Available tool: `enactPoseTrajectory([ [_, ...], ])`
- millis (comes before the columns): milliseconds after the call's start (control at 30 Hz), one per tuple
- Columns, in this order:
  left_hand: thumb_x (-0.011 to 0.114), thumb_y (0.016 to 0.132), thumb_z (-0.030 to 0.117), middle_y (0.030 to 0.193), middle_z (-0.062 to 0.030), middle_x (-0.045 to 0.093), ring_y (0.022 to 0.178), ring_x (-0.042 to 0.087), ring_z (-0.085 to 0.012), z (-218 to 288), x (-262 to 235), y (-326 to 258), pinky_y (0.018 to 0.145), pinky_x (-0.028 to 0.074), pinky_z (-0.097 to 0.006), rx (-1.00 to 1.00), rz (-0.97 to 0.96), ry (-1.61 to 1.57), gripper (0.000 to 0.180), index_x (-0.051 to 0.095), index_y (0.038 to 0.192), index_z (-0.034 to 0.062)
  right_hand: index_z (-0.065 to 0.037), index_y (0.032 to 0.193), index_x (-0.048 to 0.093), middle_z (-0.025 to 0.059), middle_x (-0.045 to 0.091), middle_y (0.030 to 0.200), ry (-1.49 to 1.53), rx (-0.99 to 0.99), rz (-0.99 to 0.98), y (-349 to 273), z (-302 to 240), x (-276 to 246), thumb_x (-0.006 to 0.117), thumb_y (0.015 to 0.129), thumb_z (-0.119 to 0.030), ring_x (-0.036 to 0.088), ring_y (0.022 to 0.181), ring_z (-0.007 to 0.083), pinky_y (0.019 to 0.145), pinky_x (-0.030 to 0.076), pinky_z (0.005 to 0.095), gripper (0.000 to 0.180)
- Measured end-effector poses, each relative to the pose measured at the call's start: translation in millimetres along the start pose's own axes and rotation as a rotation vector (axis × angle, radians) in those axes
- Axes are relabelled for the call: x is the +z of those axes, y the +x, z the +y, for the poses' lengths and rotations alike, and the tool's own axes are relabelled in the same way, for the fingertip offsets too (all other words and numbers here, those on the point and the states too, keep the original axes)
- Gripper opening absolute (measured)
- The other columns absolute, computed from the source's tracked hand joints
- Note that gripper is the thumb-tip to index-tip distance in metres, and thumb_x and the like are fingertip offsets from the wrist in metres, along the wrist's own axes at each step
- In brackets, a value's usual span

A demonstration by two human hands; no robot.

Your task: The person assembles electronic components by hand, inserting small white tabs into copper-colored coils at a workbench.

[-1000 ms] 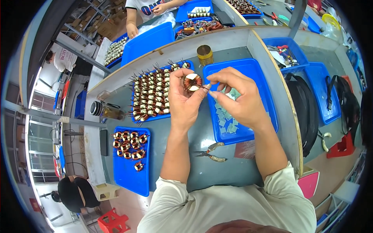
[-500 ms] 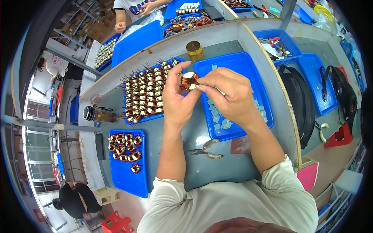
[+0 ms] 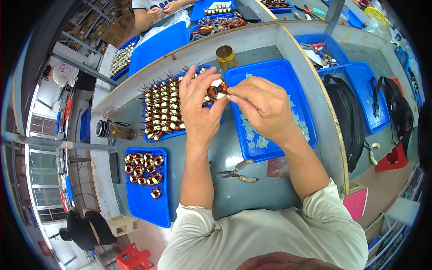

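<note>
grey worktop (image 3: pixel 252 195) is sitting below; fingers of left hand (image 3: pixel 201 112) and right hand (image 3: pixel 266 108) are gripping wound coil (image 3: pixel 222 88); uneven slack could be causing a drop.

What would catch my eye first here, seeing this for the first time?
Probably the left hand and right hand, which meet mid-picture at a copper-wound ring. To their left, a blue tray is packed with rows of similar rings. Nearer the person, pliers lie on the grey table.
</note>
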State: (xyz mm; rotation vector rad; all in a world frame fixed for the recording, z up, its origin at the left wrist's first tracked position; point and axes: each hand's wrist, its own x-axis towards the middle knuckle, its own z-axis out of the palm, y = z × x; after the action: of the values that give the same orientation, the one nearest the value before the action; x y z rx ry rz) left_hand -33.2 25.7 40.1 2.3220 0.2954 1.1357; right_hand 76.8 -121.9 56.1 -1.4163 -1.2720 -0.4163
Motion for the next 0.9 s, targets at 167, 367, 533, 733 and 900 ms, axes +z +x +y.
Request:
enactPoseTrajectory([
  [167,0.084,0.076,0.016,0.121,-0.0076,0.075,0.133,0.061,-0.0314,-0.4,0.5,2.1,0.122,0.033,-0.055,0.023,-0.047,0.001,0.038,0.076,0.114,0.0114,-0.001,0.093,0.074,0.0129,0.07,0.085,-0.01,-0.022,0.026,1.0,-0.8,0.4,0.079,0.083,-0.003,0.069,0.076,0.0313,0.065,0.055,0.0401,0.012],
  [367,0.089,0.077,0.025,0.114,-0.0071,0.077,0.128,0.065,-0.0308,3.1,10.9,3.5,0.122,0.032,-0.054,0.025,-0.098,-0.076,0.042,0.076,0.114,0.0107,-0.002,0.089,0.072,0.0113,0.067,0.08,0.005,0.055,0.053,-0.6,7.3,-6.2,0.077,0.086,-0.005,0.066,0.071,0.0313,0.062,0.052,0.0405,0.007],
  [533,0.091,0.076,0.023,0.12,-0.0143,0.075,0.128,0.064,-0.0321,0.6,12.1,1.0,0.12,0.035,-0.053,0.006,-0.141,-0.162,0.045,0.076,0.114,0.0069,0.003,0.093,0.072,0.0134,0.07,0.083,0.144,0.241,0.012,-1.5,11.1,-11.9,0.074,0.091,-0.004,0.068,0.072,0.0255,0.063,0.051,0.0346,0.007],
  [733,0.09,0.076,0.012,0.115,-0.0124,0.073,0.113,0.066,-0.0267,-2.5,10.7,-2.5,0.104,0.049,-0.04,-0.126,-0.149,-0.292,0.045,0.072,0.117,0.0034,0.003,0.096,0.076,0.012,0.073,0.085,0.242,0.383,-0.009,-4.4,11.0,-6.4,0.074,0.091,-0.004,0.069,0.074,0.0185,0.064,0.053,0.0313,0.009],
  [900,0.088,0.081,0.008,0.11,-0.0058,0.07,0.098,0.065,-0.0139,-7.0,12.8,-5.1,0.088,0.053,-0.029,-0.201,-0.159,-0.474,0.044,0.069,0.121,0.002,0.002,0.098,0.078,0.0133,0.074,0.085,0.305,0.252,0.03,-5.3,15.8,-0.5,0.075,0.092,-0.005,0.07,0.073,0.0222,0.063,0.054,0.0316,0.009],
])
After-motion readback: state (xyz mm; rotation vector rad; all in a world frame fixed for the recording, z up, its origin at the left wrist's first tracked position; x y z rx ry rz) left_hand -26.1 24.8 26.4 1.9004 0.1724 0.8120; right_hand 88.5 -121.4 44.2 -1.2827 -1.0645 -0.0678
